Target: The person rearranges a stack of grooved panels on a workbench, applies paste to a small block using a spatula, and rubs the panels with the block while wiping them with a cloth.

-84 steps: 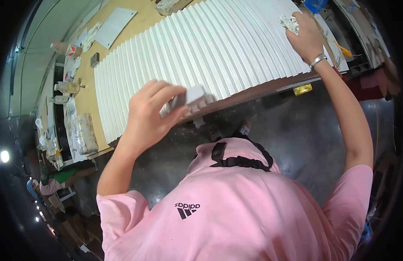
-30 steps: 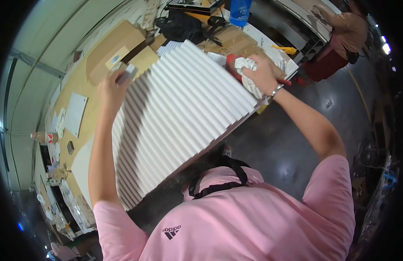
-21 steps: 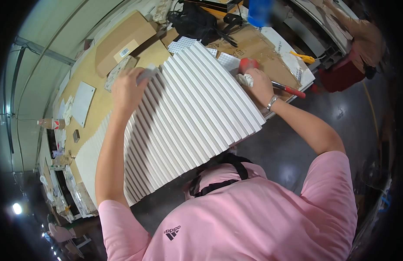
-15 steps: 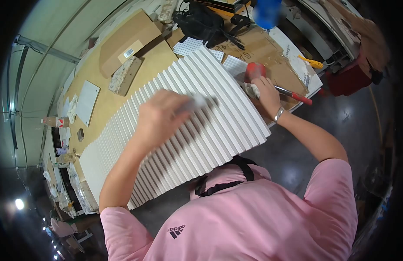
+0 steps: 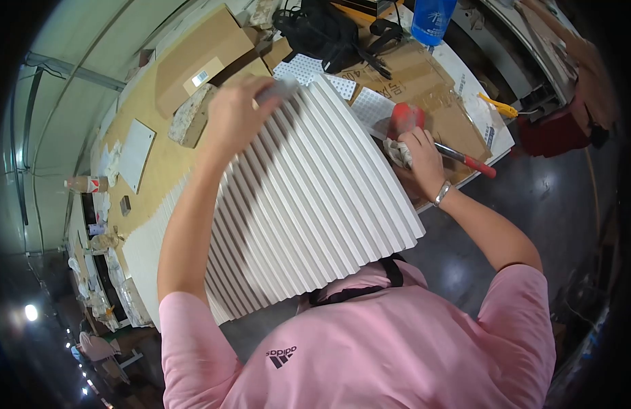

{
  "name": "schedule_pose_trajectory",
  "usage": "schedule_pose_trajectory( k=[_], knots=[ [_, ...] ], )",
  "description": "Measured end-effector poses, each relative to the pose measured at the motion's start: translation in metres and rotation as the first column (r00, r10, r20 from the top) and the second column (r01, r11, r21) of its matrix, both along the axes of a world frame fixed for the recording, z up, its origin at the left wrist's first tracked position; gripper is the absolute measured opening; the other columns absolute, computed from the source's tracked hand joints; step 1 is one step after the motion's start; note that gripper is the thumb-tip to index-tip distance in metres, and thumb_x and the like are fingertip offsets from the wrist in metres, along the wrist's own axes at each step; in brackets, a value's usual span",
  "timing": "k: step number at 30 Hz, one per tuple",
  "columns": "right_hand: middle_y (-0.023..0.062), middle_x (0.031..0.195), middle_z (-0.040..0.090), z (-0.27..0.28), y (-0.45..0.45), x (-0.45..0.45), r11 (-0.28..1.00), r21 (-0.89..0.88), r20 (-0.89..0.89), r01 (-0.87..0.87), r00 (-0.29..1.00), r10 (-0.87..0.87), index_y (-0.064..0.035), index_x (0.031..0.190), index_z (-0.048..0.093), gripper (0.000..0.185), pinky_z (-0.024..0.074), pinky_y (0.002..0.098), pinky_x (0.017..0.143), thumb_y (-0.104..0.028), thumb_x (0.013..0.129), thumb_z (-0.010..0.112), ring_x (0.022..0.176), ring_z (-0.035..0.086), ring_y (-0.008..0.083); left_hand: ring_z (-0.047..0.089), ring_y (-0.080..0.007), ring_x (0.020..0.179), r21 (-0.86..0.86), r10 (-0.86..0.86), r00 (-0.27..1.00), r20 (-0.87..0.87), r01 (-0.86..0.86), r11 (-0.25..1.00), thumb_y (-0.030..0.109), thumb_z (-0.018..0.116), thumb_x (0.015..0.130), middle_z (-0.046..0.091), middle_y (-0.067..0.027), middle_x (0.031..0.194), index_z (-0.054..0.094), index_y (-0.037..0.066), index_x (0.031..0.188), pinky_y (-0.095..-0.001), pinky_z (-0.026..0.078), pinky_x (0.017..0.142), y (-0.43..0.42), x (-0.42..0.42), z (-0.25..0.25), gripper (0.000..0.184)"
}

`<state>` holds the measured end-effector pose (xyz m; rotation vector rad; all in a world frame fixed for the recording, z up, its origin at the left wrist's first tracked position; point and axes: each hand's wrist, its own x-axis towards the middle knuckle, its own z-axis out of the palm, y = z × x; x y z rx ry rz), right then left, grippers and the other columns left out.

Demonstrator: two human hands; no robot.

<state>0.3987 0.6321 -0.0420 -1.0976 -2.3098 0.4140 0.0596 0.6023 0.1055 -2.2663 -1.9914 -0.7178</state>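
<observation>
Left hand (image 5: 235, 109) has fingers clamped on blurry grey block (image 5: 284, 88), at far edge of ribbed white panel (image 5: 322, 184) on bench (image 5: 167, 158). Right hand (image 5: 424, 158): fingers bunched round crumpled rag (image 5: 398, 153). Looks like block-over-ribs step; next move calls for firm block grip imo.

The left arm (image 5: 186, 228) stretches forward, the left hand (image 5: 239, 112) blurred and curled; the right arm (image 5: 489, 228) bends outward, the right hand (image 5: 424, 162) clenched

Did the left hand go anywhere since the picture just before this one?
Yes: judged by the ribbed white panel, the left hand has gone from over its ribs to its far edge, away from the person's body.
</observation>
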Motion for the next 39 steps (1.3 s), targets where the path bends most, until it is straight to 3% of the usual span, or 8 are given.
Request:
schedule_pose_trajectory(
  k=[4, 8, 12, 16, 21, 29, 35, 39],
  knots=[
    [0.0095, 0.101, 0.054, -0.001, 0.003, 0.0, 1.0, -0.015, -0.012, -0.014, 1.0, 0.014, -0.0102, 0.102, 0.058, 0.044, 0.0493, 0.045, 0.08, -0.015, 0.064, 0.08, 0.1, 0.053, 0.0333, 0.065, -0.0316, 0.088, -0.024, 0.082, 0.996, 0.034, -0.081, 0.996, 0.016, 0.075, 0.08, 0.07, -0.0108, 0.094, 0.073, 0.006, 0.103, -0.0413, 0.052, 0.077, 0.015, 0.003, 0.009, 0.025],
    [0.0096, 0.101, 0.054, 0.0, 0.001, 0.001, 0.999, -0.046, -0.024, -0.01, 1.0, 0.009, -0.0099, 0.101, 0.058, 0.042, 0.0486, 0.0451, 0.081, -0.015, 0.065, 0.079, 0.098, 0.053, 0.0337, 0.067, -0.0309, 0.089, -0.072, -0.086, 0.995, -0.048, 0.082, 0.994, 0.017, 0.077, 0.079, 0.071, -0.0101, 0.094, 0.073, 0.006, 0.103, -0.0407, 0.052, 0.078, 0.016, 0.03, 0.013, 0.027],
    [0.0097, 0.1, 0.053, -0.003, 0.003, 0.001, 0.999, -0.044, -0.038, -0.021, 0.999, 0.019, -0.0098, 0.102, 0.058, 0.043, 0.0479, 0.0451, 0.081, -0.015, 0.065, 0.078, 0.098, 0.052, 0.0342, 0.067, -0.031, 0.089, -0.022, 0.091, 0.996, -0.003, -0.091, 0.996, 0.019, 0.078, 0.078, 0.071, -0.0104, 0.097, 0.073, 0.006, 0.104, -0.0403, 0.052, 0.079, 0.046, 0.005, 0.001, 0.029],
    [0.0102, 0.1, 0.053, -0.005, 0.001, 0.002, 0.999, -0.029, -0.067, -0.021, 0.998, 0.019, -0.0093, 0.102, 0.058, 0.043, 0.0472, 0.0454, 0.081, -0.015, 0.065, 0.078, 0.098, 0.052, 0.0347, 0.066, -0.0314, 0.088, -0.099, -0.098, 0.994, -0.041, 0.094, 0.991, 0.021, 0.076, 0.08, 0.07, -0.0103, 0.095, 0.074, 0.009, 0.102, -0.0404, 0.052, 0.079, 0.036, 0.032, 0.011, 0.026],
    [0.0105, 0.101, 0.054, -0.007, 0.002, 0.003, 1.0, -0.01, -0.067, -0.027, 0.997, 0.026, -0.009, 0.102, 0.058, 0.044, 0.047, 0.0451, 0.082, -0.015, 0.064, 0.079, 0.098, 0.052, 0.0352, 0.069, -0.0326, 0.085, 0.036, 0.108, 0.99, -0.086, -0.105, 0.994, 0.022, 0.075, 0.079, 0.074, -0.0103, 0.093, 0.073, 0.009, 0.104, -0.041, 0.054, 0.075, 0.058, 0.006, -0.002, 0.028],
    [0.0111, 0.101, 0.054, -0.009, 0.0, 0.001, 0.999, 0.032, -0.075, -0.014, 0.997, 0.016, -0.0096, 0.102, 0.058, 0.043, 0.0471, 0.044, 0.083, -0.016, 0.065, 0.08, 0.097, 0.052, 0.0344, 0.066, -0.0313, 0.08, -0.017, -0.22, 0.975, 0.039, 0.22, 0.975, 0.014, 0.077, 0.076, 0.067, -0.0131, 0.086, 0.069, 0.002, 0.095, -0.04, 0.054, 0.069, -0.043, 0.103, 0.0, 0.024],
    [0.0116, 0.102, 0.054, -0.011, -0.002, 0.0, 0.999, 0.044, -0.054, -0.006, 0.999, 0.008, -0.0096, 0.103, 0.057, 0.042, 0.0467, 0.0442, 0.084, -0.017, 0.067, 0.079, 0.098, 0.052, 0.0351, 0.062, -0.0262, 0.073, -0.091, -0.599, 0.773, 0.21, 0.625, 0.775, 0.013, 0.08, 0.061, 0.06, -0.0074, 0.083, 0.065, 0.004, 0.095, -0.0387, 0.052, 0.059, -0.133, 0.188, 0.009, 0.038],
    [0.0116, 0.102, 0.055, -0.017, -0.001, 0.001, 0.999, 0.053, -0.065, 0.005, 0.998, -0.001, -0.0097, 0.103, 0.057, 0.043, 0.047, 0.0441, 0.085, -0.02, 0.067, 0.079, 0.098, 0.052, 0.0351, 0.061, -0.0289, 0.073, -0.053, -0.455, 0.886, 0.092, 0.461, 0.886, 0.012, 0.08, 0.064, 0.062, -0.0093, 0.084, 0.066, 0.005, 0.093, -0.0391, 0.051, 0.059, -0.107, 0.173, 0.019, 0.032]
  ],
)
